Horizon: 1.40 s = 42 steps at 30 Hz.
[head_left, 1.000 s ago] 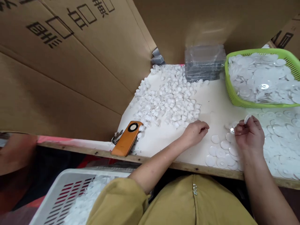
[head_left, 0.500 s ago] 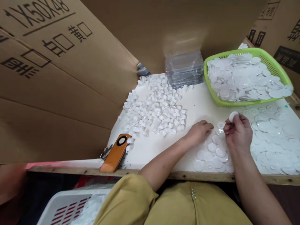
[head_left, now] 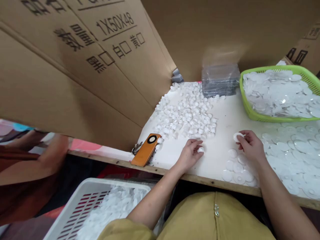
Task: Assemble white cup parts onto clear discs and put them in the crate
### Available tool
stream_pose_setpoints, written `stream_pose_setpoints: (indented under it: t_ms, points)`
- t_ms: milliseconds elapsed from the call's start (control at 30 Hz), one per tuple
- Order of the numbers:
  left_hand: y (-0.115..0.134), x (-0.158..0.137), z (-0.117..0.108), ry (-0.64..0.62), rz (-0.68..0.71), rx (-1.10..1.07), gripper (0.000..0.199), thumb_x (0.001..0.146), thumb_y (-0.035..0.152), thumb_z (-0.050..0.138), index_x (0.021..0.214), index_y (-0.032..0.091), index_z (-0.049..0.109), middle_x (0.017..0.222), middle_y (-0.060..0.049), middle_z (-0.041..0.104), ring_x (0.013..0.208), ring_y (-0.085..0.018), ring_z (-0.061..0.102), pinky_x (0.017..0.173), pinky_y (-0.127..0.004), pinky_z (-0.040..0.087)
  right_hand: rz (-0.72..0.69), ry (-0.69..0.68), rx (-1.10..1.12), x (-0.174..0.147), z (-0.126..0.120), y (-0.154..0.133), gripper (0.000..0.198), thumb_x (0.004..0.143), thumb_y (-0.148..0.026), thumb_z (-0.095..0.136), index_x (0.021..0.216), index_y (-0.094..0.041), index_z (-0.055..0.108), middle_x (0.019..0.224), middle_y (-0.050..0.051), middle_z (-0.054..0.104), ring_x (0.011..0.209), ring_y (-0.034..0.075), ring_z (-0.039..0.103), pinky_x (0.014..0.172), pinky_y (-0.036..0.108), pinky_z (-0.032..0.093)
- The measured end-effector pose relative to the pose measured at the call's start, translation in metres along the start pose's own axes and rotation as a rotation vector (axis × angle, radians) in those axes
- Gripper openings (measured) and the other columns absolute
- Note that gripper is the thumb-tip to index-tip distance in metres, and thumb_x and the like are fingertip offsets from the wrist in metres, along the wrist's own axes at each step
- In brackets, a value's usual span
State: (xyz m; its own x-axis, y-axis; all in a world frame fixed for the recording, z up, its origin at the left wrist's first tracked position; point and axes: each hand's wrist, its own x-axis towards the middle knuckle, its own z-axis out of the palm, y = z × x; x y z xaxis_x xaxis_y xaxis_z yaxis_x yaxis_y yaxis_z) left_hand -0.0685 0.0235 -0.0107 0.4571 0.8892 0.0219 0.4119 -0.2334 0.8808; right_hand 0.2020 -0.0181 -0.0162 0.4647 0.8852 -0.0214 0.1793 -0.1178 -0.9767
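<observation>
My left hand [head_left: 189,156] is closed with thumb and fingers round a small white plastic cap-like piece [head_left: 200,150], just in front of a heap of similar small white pieces [head_left: 188,111]. Between the thumb and fingers of my right hand [head_left: 251,148] is a round white plastic disc [head_left: 237,136], tilted above the tabletop. Below that hand lies a small group of flat white discs [head_left: 237,167]. Many more discs [head_left: 292,160] cover the table to the right of my right forearm.
A green basket [head_left: 252,115] full of discs stands at the back right, beside a plastic-wrapped grey stack [head_left: 220,80]. An orange phone [head_left: 145,151] and keys [head_left: 136,148] lie at the left edge. Cardboard [head_left: 112,83] walls the table. A white basket [head_left: 92,184] sits below; another person's arm [head_left: 53,156] is at left.
My left hand has moved left from beside the discs to the heap and now grips a small piece. My right hand still holds a disc. The view has swung left.
</observation>
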Motion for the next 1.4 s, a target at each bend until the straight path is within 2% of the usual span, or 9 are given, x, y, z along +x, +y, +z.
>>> stream_pose_setpoints:
  t_ms: [133,233,533,700,833,1000,1267,1333,1400]
  points:
    - [-0.004,-0.003,0.003,0.056,0.131,0.323,0.027,0.076,0.014,0.064,0.101,0.021,0.068,0.107,-0.008,0.053,0.100,-0.021,0.054,0.090,-0.036,0.047,-0.155,-0.021,-0.351,-0.006,0.009,0.016,0.033,0.081,-0.050,0.056,0.100,-0.023,0.060,0.065,-0.002,0.062,0.056,0.016,0.060,0.059,0.029,0.046]
    - [-0.005,-0.001,0.004,0.058,0.148,0.469,0.029,0.074,0.016,0.067,0.103,0.023,0.068,0.097,-0.006,0.059,0.096,-0.023,0.052,0.090,-0.038,0.044,-0.191,-0.039,-0.441,-0.008,0.014,0.022,0.036,0.081,-0.052,0.053,0.101,-0.024,0.060,0.068,-0.001,0.063,0.058,0.017,0.060,0.061,0.030,0.046]
    - [-0.009,-0.001,0.003,0.050,0.099,0.499,0.027,0.077,0.019,0.063,0.104,0.018,0.066,0.098,-0.008,0.063,0.096,-0.023,0.055,0.086,-0.034,0.045,-0.091,0.077,-0.432,-0.005,0.011,0.020,0.048,0.077,-0.055,0.057,0.110,-0.020,0.058,0.069,-0.001,0.063,0.054,0.018,0.061,0.059,0.030,0.047]
    - [-0.010,0.001,0.004,-0.007,0.088,0.504,0.023,0.078,0.026,0.064,0.099,0.019,0.066,0.096,-0.008,0.061,0.095,-0.025,0.055,0.086,-0.036,0.045,-0.062,0.120,-0.458,-0.005,0.011,0.015,0.046,0.075,-0.055,0.059,0.102,-0.019,0.061,0.072,0.002,0.064,0.056,0.017,0.060,0.059,0.030,0.048]
    - [-0.012,-0.001,0.005,-0.030,0.124,0.501,0.022,0.079,0.024,0.061,0.100,0.018,0.065,0.096,-0.010,0.060,0.096,-0.027,0.053,0.086,-0.040,0.043,-0.082,0.155,-0.454,-0.008,0.013,0.013,0.042,0.076,-0.053,0.061,0.101,-0.019,0.059,0.070,0.000,0.062,0.056,0.016,0.058,0.057,0.028,0.046]
    - [-0.009,-0.007,0.000,-0.060,0.094,0.476,0.020,0.081,0.023,0.060,0.100,0.019,0.064,0.097,-0.010,0.060,0.095,-0.028,0.052,0.082,-0.040,0.042,-0.073,0.174,-0.409,-0.011,0.017,0.012,0.036,0.078,-0.050,0.062,0.099,-0.021,0.057,0.069,-0.002,0.059,0.054,0.014,0.054,0.054,0.026,0.043]
    - [-0.006,-0.005,-0.003,-0.118,0.038,0.442,0.019,0.079,0.027,0.062,0.097,0.022,0.066,0.095,-0.006,0.065,0.092,-0.026,0.053,0.081,-0.040,0.041,0.024,0.157,-0.548,-0.009,0.018,0.007,0.036,0.080,-0.053,0.056,0.097,-0.021,0.056,0.072,0.001,0.063,0.062,0.017,0.058,0.062,0.030,0.045]
    - [-0.007,-0.002,-0.001,-0.111,0.033,0.421,0.020,0.078,0.027,0.064,0.097,0.021,0.066,0.094,-0.005,0.066,0.090,-0.025,0.054,0.081,-0.039,0.041,0.048,0.093,-0.534,-0.009,0.020,-0.002,0.034,0.081,-0.053,0.055,0.094,-0.021,0.054,0.069,0.000,0.063,0.058,0.016,0.057,0.060,0.030,0.044]
    - [-0.008,0.000,0.000,-0.096,0.038,0.405,0.021,0.076,0.028,0.066,0.096,0.021,0.067,0.093,-0.004,0.067,0.089,-0.024,0.055,0.081,-0.037,0.041,0.061,-0.045,-0.455,-0.011,0.026,-0.013,0.032,0.081,-0.052,0.056,0.089,-0.022,0.051,0.066,-0.001,0.062,0.054,0.015,0.056,0.055,0.028,0.042]
